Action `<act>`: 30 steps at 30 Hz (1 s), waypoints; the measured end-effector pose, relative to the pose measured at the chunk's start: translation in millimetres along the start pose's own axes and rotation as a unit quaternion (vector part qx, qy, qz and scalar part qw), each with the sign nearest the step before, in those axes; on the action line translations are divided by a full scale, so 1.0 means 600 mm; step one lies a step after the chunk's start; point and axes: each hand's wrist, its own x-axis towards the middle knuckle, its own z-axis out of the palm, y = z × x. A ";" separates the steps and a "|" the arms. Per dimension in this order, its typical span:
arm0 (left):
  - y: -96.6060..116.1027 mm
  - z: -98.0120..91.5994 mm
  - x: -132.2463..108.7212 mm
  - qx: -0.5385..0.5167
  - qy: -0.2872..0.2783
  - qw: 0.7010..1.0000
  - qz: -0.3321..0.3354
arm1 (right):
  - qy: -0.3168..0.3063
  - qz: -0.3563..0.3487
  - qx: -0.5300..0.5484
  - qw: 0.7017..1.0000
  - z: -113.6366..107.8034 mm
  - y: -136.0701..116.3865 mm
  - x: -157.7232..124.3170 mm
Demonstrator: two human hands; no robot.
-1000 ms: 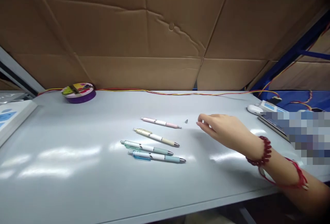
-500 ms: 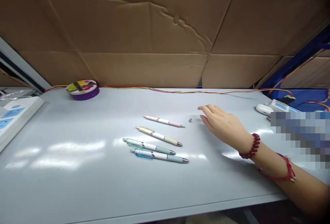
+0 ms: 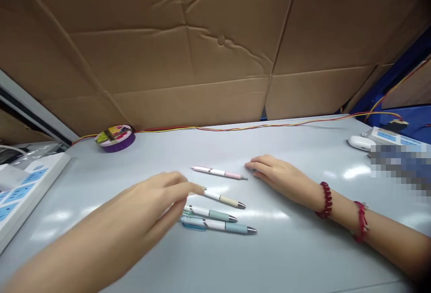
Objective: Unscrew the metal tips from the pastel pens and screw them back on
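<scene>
We see four pens lying on the counter [image 3: 256, 264]. The cream pen [image 3: 229, 201], green pen [image 3: 218, 215] and blue pen [image 3: 236, 228] each show a metal cone at the writing end, so those three look complete to us. The pink pen [image 3: 215, 171], farthest back, ends in something thinner, and a small grey piece [image 3: 254, 170] sits apart from it, at the fingers of our right hand [image 3: 281, 175]; we judge the pink one unfinished. Whether those fingers grip the piece, we cannot tell. Our left hand [image 3: 160, 198] is bent over the cream pen's rear, blurred, and we cannot tell whether its fingers touch or grasp it.
</scene>
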 end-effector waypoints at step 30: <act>0.061 0.097 0.021 -0.053 0.118 0.982 0.140 | 0.238 0.116 0.312 0.913 -0.013 -0.124 -0.136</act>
